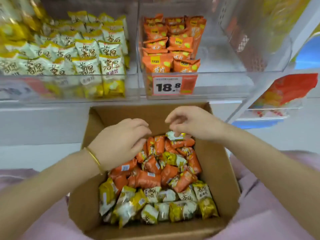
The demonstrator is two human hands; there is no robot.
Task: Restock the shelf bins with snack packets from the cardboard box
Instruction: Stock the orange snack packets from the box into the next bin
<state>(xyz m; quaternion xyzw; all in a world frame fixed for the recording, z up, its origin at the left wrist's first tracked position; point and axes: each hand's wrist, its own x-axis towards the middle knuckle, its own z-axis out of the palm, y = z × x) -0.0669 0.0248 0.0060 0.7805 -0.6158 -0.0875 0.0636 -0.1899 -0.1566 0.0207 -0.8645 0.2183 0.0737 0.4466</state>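
An open cardboard box [220, 170] sits in front of me, full of orange snack packets [149, 179] in its far half and yellow-and-white packets [161, 205] nearer me. My left hand [121, 141] reaches into the box with fingers curled down onto the orange packets at the far left. My right hand [192, 123] hovers over the far end, its fingertips pinching a yellow-and-white packet [174, 135]. Above, a clear shelf bin [216, 84] holds orange packets on its left side, and the left bin [69, 89] is full of yellow-and-white packets.
A price tag reading 18.8 [168, 86] hangs on the front of the orange bin. The right part of that bin is bare. A red and yellow packet [285, 90] lies on a lower shelf at right. Pink fabric [277, 213] flanks the box.
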